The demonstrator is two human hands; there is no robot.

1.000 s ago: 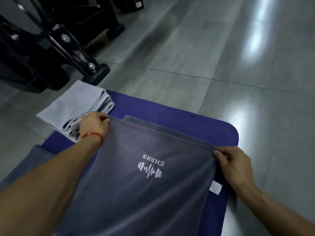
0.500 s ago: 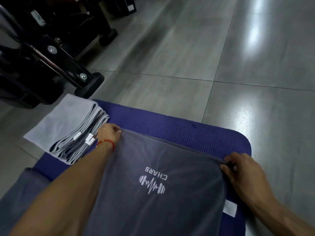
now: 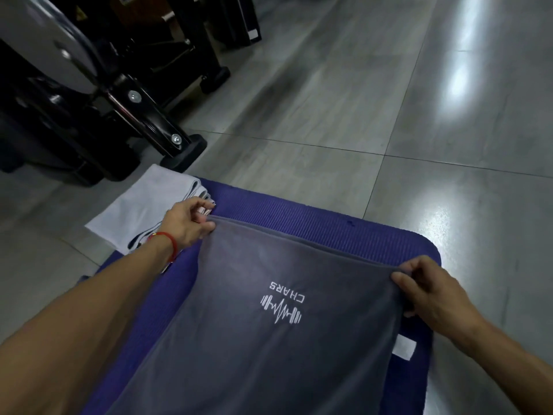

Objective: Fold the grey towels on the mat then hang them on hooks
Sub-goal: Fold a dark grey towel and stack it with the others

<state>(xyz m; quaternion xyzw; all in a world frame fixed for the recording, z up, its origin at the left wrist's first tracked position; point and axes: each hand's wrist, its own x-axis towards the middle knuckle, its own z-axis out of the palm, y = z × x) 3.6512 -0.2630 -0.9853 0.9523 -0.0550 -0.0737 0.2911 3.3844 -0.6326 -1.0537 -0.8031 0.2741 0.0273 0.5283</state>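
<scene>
A dark grey towel (image 3: pixel 254 339) with a white CHARS logo lies folded over on the purple mat (image 3: pixel 314 217), its far edge doubled. My left hand (image 3: pixel 185 226) pinches the towel's far left corner between thumb and fingers. My right hand (image 3: pixel 428 289) pinches the far right corner. A white label (image 3: pixel 404 347) sticks out at the towel's right side. A stack of folded light grey towels (image 3: pixel 137 211) lies at the mat's left edge, partly behind my left wrist.
Black gym machine frames with rubber feet (image 3: pixel 185 154) stand close behind the folded stack on the left. Grey tiled floor (image 3: pixel 389 100) stretches ahead and to the right of the mat.
Both hands keep hold of the towel's far corners. The top edge now sits slightly back from the lower layer's edge, and my view has shifted.
</scene>
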